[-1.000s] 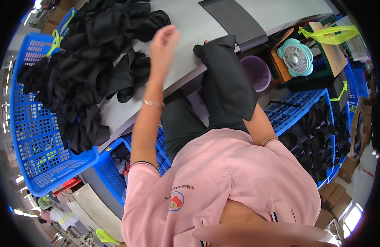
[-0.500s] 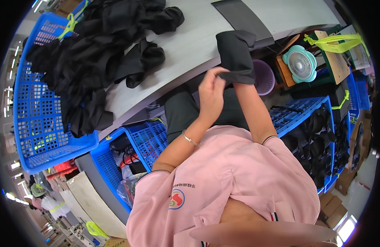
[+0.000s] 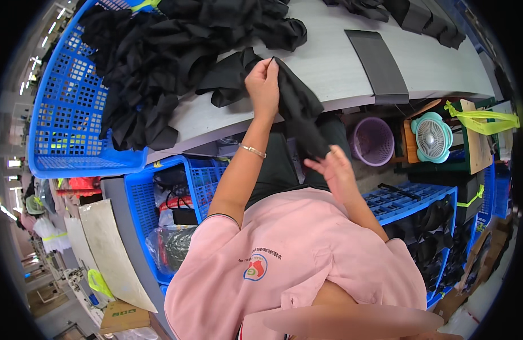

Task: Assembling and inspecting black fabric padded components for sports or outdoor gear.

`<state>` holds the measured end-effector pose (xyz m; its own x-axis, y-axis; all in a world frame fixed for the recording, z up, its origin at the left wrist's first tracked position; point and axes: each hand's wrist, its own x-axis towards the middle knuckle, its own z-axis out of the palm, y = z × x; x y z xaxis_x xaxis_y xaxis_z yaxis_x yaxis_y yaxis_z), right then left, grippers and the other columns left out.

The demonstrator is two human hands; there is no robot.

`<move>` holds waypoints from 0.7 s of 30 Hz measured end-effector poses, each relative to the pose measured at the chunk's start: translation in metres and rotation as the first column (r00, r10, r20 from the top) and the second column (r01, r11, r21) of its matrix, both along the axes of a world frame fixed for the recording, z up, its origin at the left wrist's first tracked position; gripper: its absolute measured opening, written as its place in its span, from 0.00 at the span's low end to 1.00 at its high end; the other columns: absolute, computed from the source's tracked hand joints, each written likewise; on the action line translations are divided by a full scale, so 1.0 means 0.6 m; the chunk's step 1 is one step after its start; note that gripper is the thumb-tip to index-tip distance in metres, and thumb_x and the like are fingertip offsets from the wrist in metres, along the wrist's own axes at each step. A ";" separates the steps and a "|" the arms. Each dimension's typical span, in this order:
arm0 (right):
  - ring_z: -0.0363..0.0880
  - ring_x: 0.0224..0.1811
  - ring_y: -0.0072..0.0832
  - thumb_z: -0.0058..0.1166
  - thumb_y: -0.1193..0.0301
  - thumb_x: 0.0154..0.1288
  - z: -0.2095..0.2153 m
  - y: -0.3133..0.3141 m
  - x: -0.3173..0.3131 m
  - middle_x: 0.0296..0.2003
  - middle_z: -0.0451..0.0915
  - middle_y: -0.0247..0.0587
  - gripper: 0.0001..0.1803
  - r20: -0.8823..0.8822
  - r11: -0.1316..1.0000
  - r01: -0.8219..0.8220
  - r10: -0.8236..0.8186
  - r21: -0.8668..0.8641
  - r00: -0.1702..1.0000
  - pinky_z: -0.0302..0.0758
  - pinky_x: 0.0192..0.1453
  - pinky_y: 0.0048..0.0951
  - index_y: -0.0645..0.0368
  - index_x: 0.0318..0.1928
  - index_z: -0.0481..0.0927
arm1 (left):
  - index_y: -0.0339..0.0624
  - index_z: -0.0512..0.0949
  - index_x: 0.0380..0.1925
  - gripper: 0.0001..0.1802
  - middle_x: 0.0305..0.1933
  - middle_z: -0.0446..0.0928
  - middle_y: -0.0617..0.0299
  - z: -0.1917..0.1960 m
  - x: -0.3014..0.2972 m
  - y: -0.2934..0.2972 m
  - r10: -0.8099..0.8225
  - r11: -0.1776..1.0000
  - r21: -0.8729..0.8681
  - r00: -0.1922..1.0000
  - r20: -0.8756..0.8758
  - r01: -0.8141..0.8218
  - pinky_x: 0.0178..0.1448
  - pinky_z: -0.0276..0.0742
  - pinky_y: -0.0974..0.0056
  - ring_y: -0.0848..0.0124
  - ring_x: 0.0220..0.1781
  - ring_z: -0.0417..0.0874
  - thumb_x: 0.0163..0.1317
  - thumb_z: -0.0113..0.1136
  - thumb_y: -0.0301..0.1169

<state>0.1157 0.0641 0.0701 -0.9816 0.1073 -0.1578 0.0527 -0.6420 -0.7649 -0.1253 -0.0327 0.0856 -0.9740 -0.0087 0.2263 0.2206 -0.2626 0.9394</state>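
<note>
Whereas half a second ago both hands met close to the chest around the limp black fabric piece (image 3: 295,110), the left hand (image 3: 263,85) has now lifted to the edge of the pale grey desk (image 3: 335,68), pinching the cloth's top edge, while the right hand (image 3: 329,170) has dropped low, fingers loosely curled at its bottom end. The piece hangs stretched lengthwise between them, soft and matte. More crumpled black garments (image 3: 159,62) spill from the blue plastic lattice basket (image 3: 63,113) onto the desk, near a flat dark grey rectangular board (image 3: 377,65).
</note>
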 end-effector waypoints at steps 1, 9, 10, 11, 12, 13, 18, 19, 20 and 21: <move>0.77 0.60 0.36 0.46 0.66 0.77 0.001 0.012 -0.002 0.61 0.73 0.45 0.23 0.074 0.992 0.126 -0.125 -0.018 0.989 0.75 0.64 0.36 0.62 0.66 0.64 | 0.31 0.83 0.32 0.09 0.28 0.79 0.71 0.008 0.017 -0.003 -0.003 0.997 0.075 0.999 -0.051 0.007 0.36 0.71 0.74 0.83 0.30 0.74 0.65 0.64 0.28; 0.61 0.73 0.51 0.55 0.83 0.59 0.028 0.039 -0.080 0.75 0.47 0.60 0.43 -0.351 0.331 0.481 -0.380 0.812 0.856 0.61 0.75 0.43 0.66 0.74 0.51 | 0.36 0.84 0.31 0.04 0.27 0.81 0.61 0.063 0.210 0.019 -0.299 0.918 -0.330 0.931 -0.211 0.220 0.34 0.73 0.71 0.76 0.27 0.77 0.58 0.69 0.25; 0.62 0.73 0.52 0.53 0.86 0.56 0.025 0.045 -0.092 0.75 0.48 0.60 0.43 -0.377 0.333 0.511 -0.392 0.793 0.839 0.63 0.74 0.43 0.66 0.73 0.52 | 0.36 0.84 0.31 0.04 0.26 0.80 0.62 0.064 0.225 0.019 -0.325 0.911 -0.334 0.921 -0.217 0.242 0.34 0.72 0.71 0.77 0.28 0.77 0.58 0.69 0.25; 0.63 0.72 0.53 0.52 0.89 0.53 0.023 0.054 -0.094 0.74 0.51 0.59 0.44 -0.387 0.200 0.493 -0.406 0.847 0.828 0.66 0.72 0.41 0.65 0.72 0.54 | 0.37 0.85 0.31 0.03 0.27 0.81 0.62 0.064 0.228 0.017 -0.297 0.922 -0.315 0.932 -0.206 0.225 0.34 0.73 0.70 0.76 0.28 0.78 0.58 0.69 0.26; 0.68 0.70 0.51 0.50 0.89 0.52 0.020 0.061 -0.100 0.71 0.60 0.58 0.43 -0.286 0.209 0.421 -0.473 0.883 0.834 0.68 0.70 0.37 0.64 0.71 0.57 | 0.37 0.85 0.31 0.03 0.27 0.81 0.62 0.062 0.231 0.011 -0.301 0.913 -0.342 0.934 -0.193 0.224 0.34 0.73 0.70 0.76 0.28 0.78 0.58 0.69 0.26; 0.72 0.68 0.45 0.47 0.90 0.54 0.018 0.062 -0.096 0.65 0.71 0.56 0.38 -0.159 0.311 0.348 -0.500 0.884 0.851 0.69 0.68 0.34 0.65 0.69 0.63 | 0.37 0.85 0.30 0.03 0.27 0.81 0.61 0.059 0.231 0.006 -0.302 0.921 -0.304 0.939 -0.166 0.243 0.34 0.73 0.70 0.76 0.28 0.79 0.58 0.69 0.26; 0.76 0.61 0.36 0.47 0.77 0.59 0.021 0.060 -0.063 0.58 0.77 0.49 0.26 -0.032 0.994 0.090 -0.088 0.056 0.996 0.71 0.68 0.35 0.74 0.59 0.73 | 0.38 0.85 0.29 0.04 0.28 0.82 0.60 0.040 0.200 -0.025 -0.130 0.973 -0.215 0.965 -0.227 0.080 0.34 0.74 0.69 0.76 0.28 0.79 0.59 0.69 0.27; 0.76 0.62 0.38 0.51 0.73 0.59 0.026 0.058 -0.056 0.58 0.76 0.50 0.29 -0.014 0.998 0.046 -0.045 0.040 0.999 0.71 0.69 0.37 0.73 0.62 0.71 | 0.38 0.85 0.29 0.04 0.28 0.82 0.61 0.034 0.195 -0.028 -0.116 0.979 -0.189 0.971 -0.211 0.076 0.34 0.74 0.69 0.77 0.29 0.79 0.59 0.69 0.27; 0.77 0.61 0.38 0.55 0.70 0.60 0.032 0.056 -0.048 0.59 0.76 0.51 0.32 0.001 1.000 0.007 -0.007 0.005 1.000 0.72 0.69 0.38 0.71 0.64 0.68 | 0.38 0.85 0.28 0.05 0.27 0.82 0.63 0.028 0.186 -0.031 -0.080 0.992 -0.114 0.979 -0.190 0.059 0.35 0.75 0.68 0.77 0.29 0.79 0.60 0.69 0.27; 0.77 0.61 0.39 0.56 0.67 0.61 0.035 0.049 -0.043 0.59 0.76 0.51 0.33 0.063 0.998 -0.063 0.064 -0.024 0.996 0.73 0.67 0.38 0.70 0.65 0.67 | 0.36 0.84 0.29 0.08 0.28 0.83 0.64 0.023 0.179 -0.033 -0.127 0.989 -0.091 0.987 -0.097 0.118 0.35 0.75 0.68 0.77 0.29 0.79 0.63 0.67 0.30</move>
<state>0.0899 0.0933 0.0913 -0.9743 0.0412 -0.2215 0.1417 -0.6524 -0.7445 -0.0179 -0.0526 0.0995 -0.9384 0.1325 0.3192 0.2873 -0.2144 0.9335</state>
